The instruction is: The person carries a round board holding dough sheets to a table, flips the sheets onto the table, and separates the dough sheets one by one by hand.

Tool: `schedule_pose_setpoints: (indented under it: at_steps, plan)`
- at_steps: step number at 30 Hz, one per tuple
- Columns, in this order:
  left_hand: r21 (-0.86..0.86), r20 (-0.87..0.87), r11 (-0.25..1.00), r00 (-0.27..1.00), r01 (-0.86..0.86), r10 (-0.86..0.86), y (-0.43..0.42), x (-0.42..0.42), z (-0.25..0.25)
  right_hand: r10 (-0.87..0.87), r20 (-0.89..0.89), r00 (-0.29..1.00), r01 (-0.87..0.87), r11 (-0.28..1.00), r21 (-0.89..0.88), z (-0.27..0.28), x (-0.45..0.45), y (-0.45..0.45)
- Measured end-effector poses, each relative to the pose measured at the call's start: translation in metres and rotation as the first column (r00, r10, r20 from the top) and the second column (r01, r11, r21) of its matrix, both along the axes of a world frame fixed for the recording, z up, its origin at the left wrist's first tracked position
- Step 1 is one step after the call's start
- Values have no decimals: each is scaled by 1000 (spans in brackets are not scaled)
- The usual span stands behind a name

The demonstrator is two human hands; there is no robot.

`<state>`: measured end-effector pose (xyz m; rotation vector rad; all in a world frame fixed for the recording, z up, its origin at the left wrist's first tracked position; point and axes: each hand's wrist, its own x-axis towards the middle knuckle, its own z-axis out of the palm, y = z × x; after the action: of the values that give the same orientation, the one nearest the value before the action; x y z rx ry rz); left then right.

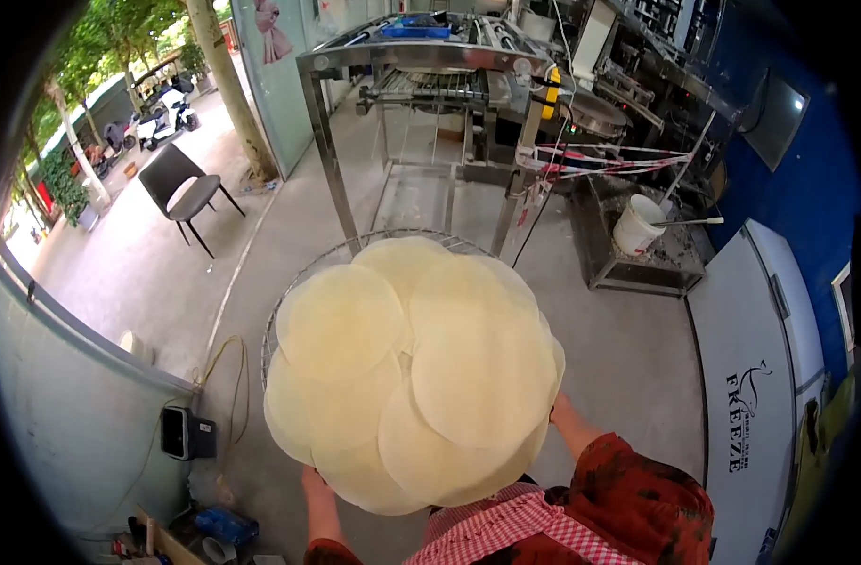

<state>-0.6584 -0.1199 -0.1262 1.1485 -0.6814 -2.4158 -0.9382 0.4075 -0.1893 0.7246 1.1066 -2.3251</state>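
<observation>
Several thin, round, pale-yellow sheets overlap in a ring on a round wire rack in front of my body. The rack's metal rim shows along the far and left sides; the sheets cover the rest. At its near left edge is my left hand, holding the rack from the side, with the fingers hidden under the sheets. On the right edge my right hand grips the rack, and its fingers are mostly hidden too.
Ahead stands a steel-framed machine. To its right, a white bucket sits on a low metal stand. A white freezer lines the right side. A dark chair and a black bin stand left.
</observation>
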Motion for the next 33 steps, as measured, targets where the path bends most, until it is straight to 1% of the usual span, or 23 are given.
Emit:
schedule_pose_setpoints:
  at_steps: [1,4,5,6,7,8,10,11,13,14,16,17,19,20,23,26,28,29,32,33]
  plan:
    - [49,13,999,1000,-14,13,2,-3,-2,4,-5,1000,-4,1000,-1,-8,-11,1]
    - [49,25,997,998,52,-53,-1,0,-37,12,-31,999,-13,1000,-3,-37,-38,8]
    - [34,47,999,998,28,-30,-1,1,-46,22,-36,999,-22,1000,4,-48,-45,11]
    - [21,73,1000,997,8,-9,3,4,-55,37,45,998,-42,995,95,-34,-49,9]
    - [7,98,1000,995,-12,12,4,9,-60,47,130,990,-70,982,177,-7,-51,1]
    - [14,82,1000,997,0,-1,3,11,-66,53,206,977,-108,959,263,21,-61,-6]
    - [40,39,999,999,20,-22,8,8,-76,31,161,986,-97,901,422,35,-75,-13]
    - [40,89,999,996,-9,5,16,5,-71,24,139,990,-91,863,498,37,-82,-12]
    - [26,190,997,980,-66,60,30,-6,-49,41,97,994,-83,873,481,23,-101,-9]
    - [29,197,996,978,-79,72,37,-12,-45,49,77,996,-79,878,471,21,-109,-11]
    - [34,208,994,974,-103,93,47,-22,-40,-1,120,993,-55,887,459,21,-123,-12]
    - [57,172,995,982,-87,77,45,-22,-47,-26,138,990,-40,891,452,26,-130,-16]
    - [101,97,993,994,-54,44,36,-15,-78,-16,168,986,-67,876,478,62,-136,-25]
    - [108,120,991,991,-76,63,36,-18,-75,-14,180,984,-77,869,490,73,-139,-28]
    - [98,100,993,994,-65,55,42,-34,-69,-53,189,980,-43,883,467,50,-162,-26]
    - [87,69,995,997,-47,41,49,-45,-64,42,94,995,-79,896,437,40,-161,-19]
    - [79,44,996,999,-29,25,54,-51,-62,36,128,991,-88,900,427,28,-165,-14]
    - [76,33,997,999,-24,22,56,-54,-59,33,147,989,-93,901,423,34,-165,-15]
    - [59,-6,998,1000,-1,1,62,-61,-51,62,106,992,-103,893,437,55,-158,-17]
    - [48,-22,999,1000,5,-4,63,-64,-48,177,27,984,-157,783,602,49,-159,-16]
